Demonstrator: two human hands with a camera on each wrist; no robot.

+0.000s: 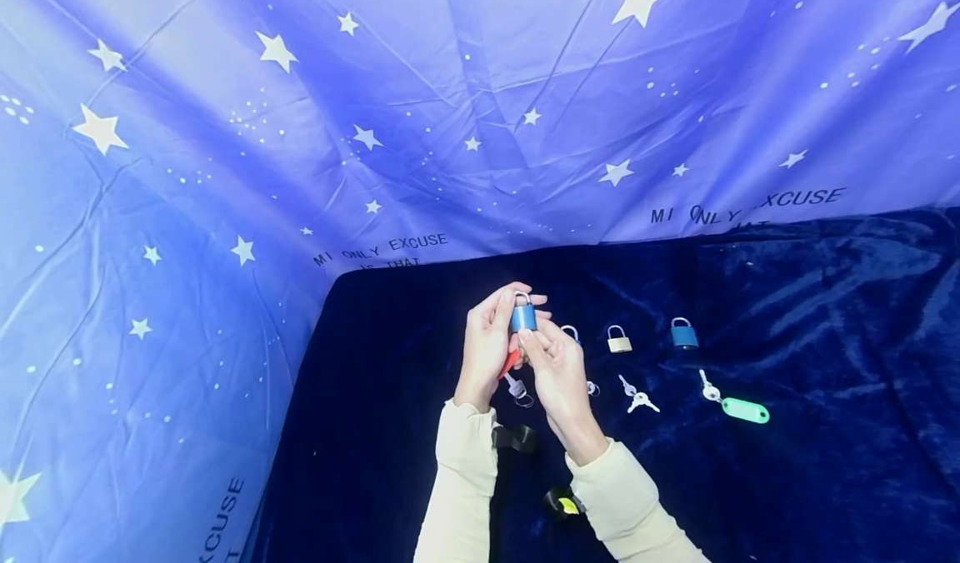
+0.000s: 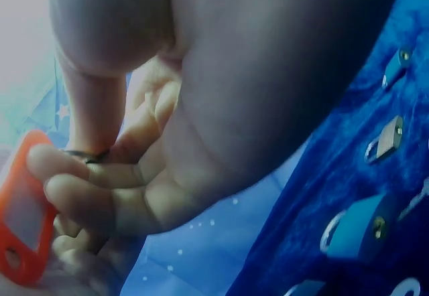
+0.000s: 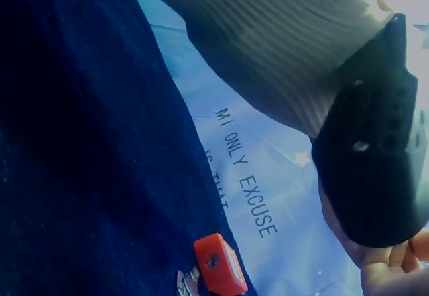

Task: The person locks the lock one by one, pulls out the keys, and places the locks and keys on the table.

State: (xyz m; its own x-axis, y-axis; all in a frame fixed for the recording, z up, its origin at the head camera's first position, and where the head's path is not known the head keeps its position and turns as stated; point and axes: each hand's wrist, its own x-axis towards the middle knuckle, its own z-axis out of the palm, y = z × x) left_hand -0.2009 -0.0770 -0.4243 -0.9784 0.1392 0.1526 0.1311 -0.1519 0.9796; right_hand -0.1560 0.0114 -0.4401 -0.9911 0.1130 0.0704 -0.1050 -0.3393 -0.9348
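Note:
Between my two hands a small blue padlock (image 1: 523,318) is held up, its silver shackle on top. My left hand (image 1: 482,345) grips it from the left side. My right hand (image 1: 558,370) has its thumb at the padlock's lower edge, fingers curled behind. An orange key tag (image 1: 510,363) hangs under the padlock; in the left wrist view this tag (image 2: 30,205) lies against fingertips. Whether a key sits in the lock is hidden by the fingers. The right wrist view shows a red-orange, block-like thing (image 3: 220,264) beside silver keys (image 3: 188,282).
On the dark blue velvet cloth (image 1: 360,430) stand a brass padlock (image 1: 619,341), a larger blue padlock (image 1: 684,335) and one partly hidden padlock (image 1: 572,334). Loose keys (image 1: 639,398) lie nearer, one set with a green tag (image 1: 746,411). A starry curtain (image 1: 465,88) hangs behind.

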